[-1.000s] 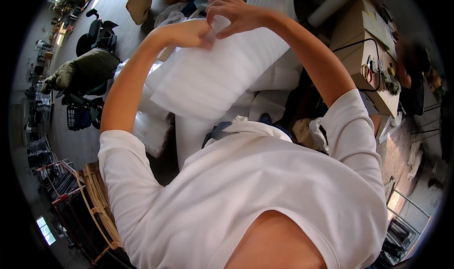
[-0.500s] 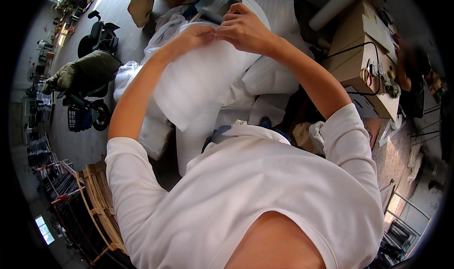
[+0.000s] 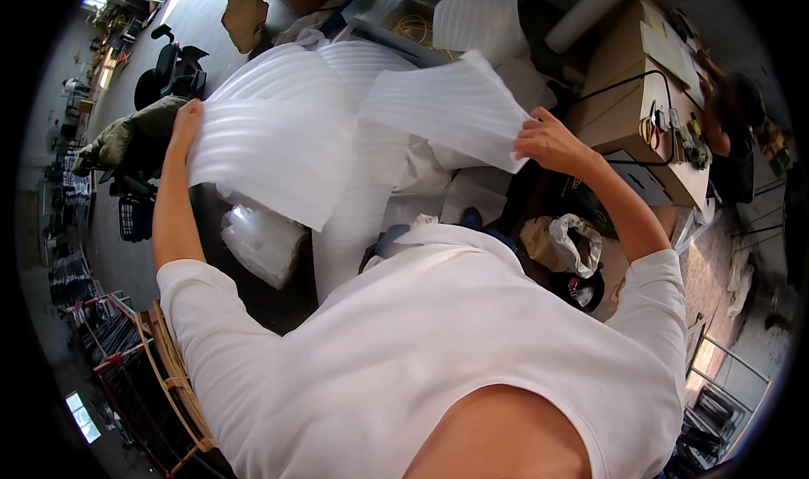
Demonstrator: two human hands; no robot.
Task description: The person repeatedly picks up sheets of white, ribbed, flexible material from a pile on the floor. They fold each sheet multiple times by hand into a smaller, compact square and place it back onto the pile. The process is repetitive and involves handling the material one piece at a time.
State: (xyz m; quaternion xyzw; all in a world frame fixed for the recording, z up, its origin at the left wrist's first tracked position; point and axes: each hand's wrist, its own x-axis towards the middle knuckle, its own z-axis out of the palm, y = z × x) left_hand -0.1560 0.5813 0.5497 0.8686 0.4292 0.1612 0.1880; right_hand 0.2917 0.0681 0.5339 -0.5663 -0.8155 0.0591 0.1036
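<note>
My arms are spread wide over white, ribbed foam sheeting. At the left, my left hand (image 3: 187, 123) is closed on the outer edge of a broad foam sheet (image 3: 278, 146), which hangs in a wide curve. On the other side, my right hand (image 3: 552, 142) pinches the corner of a narrower foam sheet (image 3: 447, 100), pulled out at a slant. The two sheets meet or overlap near the middle; I cannot tell whether they are joined. Below them, a long foam strip (image 3: 358, 205) runs down toward my body.
A clear plastic-wrapped bundle (image 3: 263, 241) lies at the left, below the broad sheet. A mobility scooter (image 3: 168, 66) with a green jacket (image 3: 135, 133) stands farther left. Cardboard boxes (image 3: 619, 83) with scissors (image 3: 655, 129) on top are at the right, beside another person (image 3: 735, 133).
My hands were together at the far middle and have moved widely apart, each drawing foam sheeting outward. Yellow cord behind the sheeting has come into view.
</note>
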